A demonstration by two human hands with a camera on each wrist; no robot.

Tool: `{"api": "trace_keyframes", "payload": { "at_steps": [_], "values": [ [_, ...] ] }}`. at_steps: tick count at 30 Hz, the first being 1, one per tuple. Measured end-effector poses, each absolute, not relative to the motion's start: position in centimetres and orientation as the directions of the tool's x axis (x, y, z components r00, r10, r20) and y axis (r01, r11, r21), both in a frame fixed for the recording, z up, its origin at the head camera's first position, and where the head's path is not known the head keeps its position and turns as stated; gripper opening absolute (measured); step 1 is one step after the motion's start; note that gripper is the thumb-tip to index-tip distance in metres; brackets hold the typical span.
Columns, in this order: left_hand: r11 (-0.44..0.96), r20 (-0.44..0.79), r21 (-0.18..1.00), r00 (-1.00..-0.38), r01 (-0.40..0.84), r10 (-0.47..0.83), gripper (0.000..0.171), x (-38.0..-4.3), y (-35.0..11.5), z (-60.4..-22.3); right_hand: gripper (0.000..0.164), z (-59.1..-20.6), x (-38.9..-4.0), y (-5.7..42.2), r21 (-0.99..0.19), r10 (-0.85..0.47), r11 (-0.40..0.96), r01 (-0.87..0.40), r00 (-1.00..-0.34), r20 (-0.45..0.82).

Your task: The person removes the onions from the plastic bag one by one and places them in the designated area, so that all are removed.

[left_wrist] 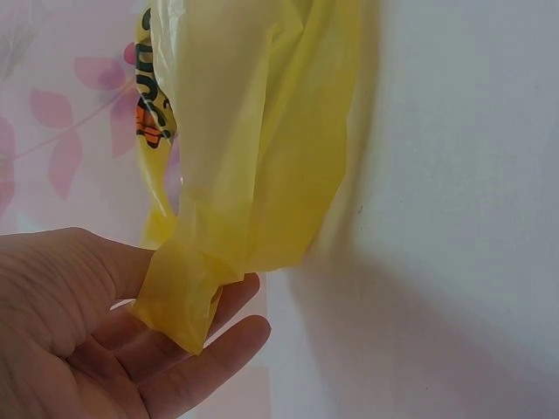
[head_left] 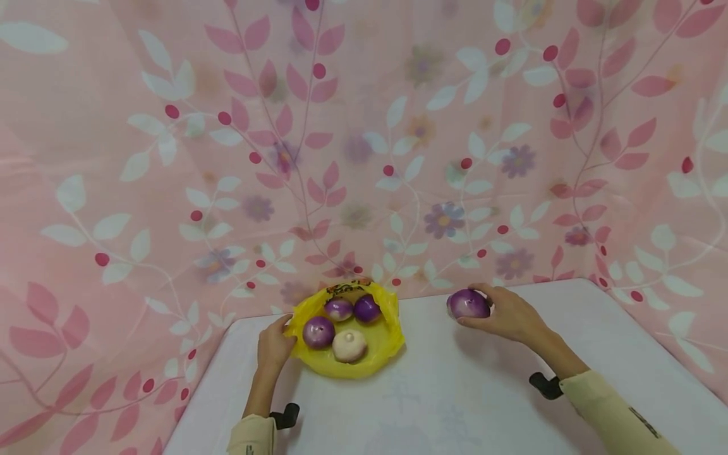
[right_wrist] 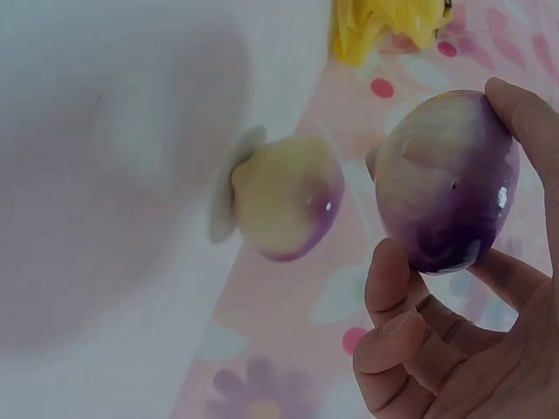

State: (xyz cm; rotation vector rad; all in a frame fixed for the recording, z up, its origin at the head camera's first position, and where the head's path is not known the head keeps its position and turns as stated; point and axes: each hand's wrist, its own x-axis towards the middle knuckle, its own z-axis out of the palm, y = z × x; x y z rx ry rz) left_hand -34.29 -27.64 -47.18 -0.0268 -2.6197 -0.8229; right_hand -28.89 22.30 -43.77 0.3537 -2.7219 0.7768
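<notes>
Held onion: a purple-and-white onion [head_left: 469,304] is grasped between the thumb and fingers of the right hand [head_left: 509,314], seemingly above the surface [head_left: 432,385]; it is roundish, with no marked long axis shown.
Yellow bag: the yellow plastic bag [head_left: 364,370] is pinched at its left rim by the thumb and fingers of the left hand [head_left: 275,346].
Bag contents: three purple onions [head_left: 318,332] and one pale onion [head_left: 349,345] are seen through the open mouth.
Onion to bag: the mouth is placed well to the left of the right fingers, across the surface; the left hand is nearer.
Second onion: another onion [right_wrist: 293,196] is shown near the held one; its support cannot be told.
</notes>
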Motion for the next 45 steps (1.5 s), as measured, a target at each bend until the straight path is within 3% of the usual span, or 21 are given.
{"api": "trace_keyframes", "payload": {
  "at_steps": [26, 36, 45],
  "values": [
    [0.823, 0.343, 0.557, -0.933, 0.114, -0.104, 0.050, -34.1, -27.5, -47.1, 0.091, -44.5, -30.9, 27.9, -0.465, -0.083, 0.862, -0.200, -0.962, 0.259],
    [0.823, 0.351, 0.555, -0.931, 0.120, -0.101, 0.050, -34.1, -27.7, -47.2, 0.090, -45.2, -31.5, 28.9, -0.450, -0.059, 0.880, -0.153, -0.975, 0.216],
    [0.823, 0.356, 0.555, -0.929, 0.124, -0.100, 0.049, -34.0, -27.6, -47.1, 0.101, -46.2, -32.3, 29.1, -0.438, -0.036, 0.892, -0.112, -0.983, 0.178]
  ]
}}
